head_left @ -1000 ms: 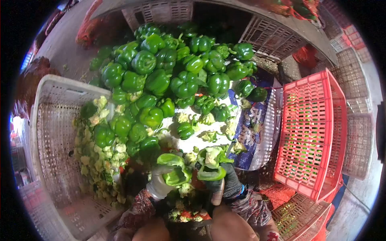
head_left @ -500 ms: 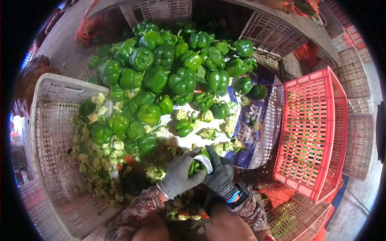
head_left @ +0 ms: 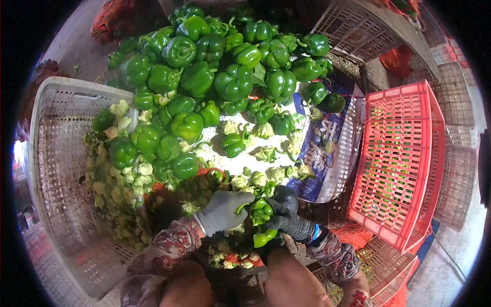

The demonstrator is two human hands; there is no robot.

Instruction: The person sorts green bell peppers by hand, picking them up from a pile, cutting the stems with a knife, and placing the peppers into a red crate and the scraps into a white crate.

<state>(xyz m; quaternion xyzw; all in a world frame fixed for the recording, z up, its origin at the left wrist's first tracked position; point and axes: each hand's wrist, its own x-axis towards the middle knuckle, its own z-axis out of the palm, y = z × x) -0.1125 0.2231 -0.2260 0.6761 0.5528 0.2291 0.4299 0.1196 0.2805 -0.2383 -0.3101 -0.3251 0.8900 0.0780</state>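
My left hand (head_left: 222, 212), in a light grey glove, is closed, with a thin curved strip of green bell pepper (head_left: 242, 206) at its fingertips. My right hand (head_left: 287, 209), in a dark grey knitted glove, has its thumb and fingers bent around the side of a lobed green bell pepper piece (head_left: 261, 212). Just under the right thumb shows a bright green pepper chunk (head_left: 265, 238). Beyond the hands, a small whole bell pepper (head_left: 233, 146) lies among pale pepper cores (head_left: 258, 179).
A large heap of green bell peppers (head_left: 197, 77) fills the far side. At left, a whitish crate (head_left: 56, 169) leans beside piled cores (head_left: 110, 199). A red crate (head_left: 391, 163) stands at right, near a blue printed sheet (head_left: 325, 148). Red mesh (head_left: 353, 235) lies below it.
The pepper held between both hands is now in separate pieces. My hands have moved apart, left hand leftward and right hand rightward. The whole view has shifted slightly.
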